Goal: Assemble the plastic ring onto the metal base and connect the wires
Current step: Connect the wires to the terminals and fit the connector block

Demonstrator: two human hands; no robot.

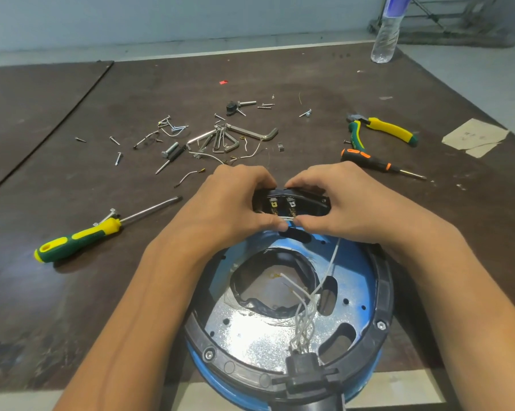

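both hands, left hand and right hand, are pinching the white wires at the black plastic ring's 12 o'clock terminals, over the blue metal base

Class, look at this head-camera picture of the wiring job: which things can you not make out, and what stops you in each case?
Head view throughout:
- Where the white wire ends: the thumbs of the left hand and right hand cover it.
- Far rim of the black plastic ring: behind both hands.
- Water bottle top: cut off by the upper edge.
- Black connector: its lower part leaves the bottom edge.
- Screw head types: too small.
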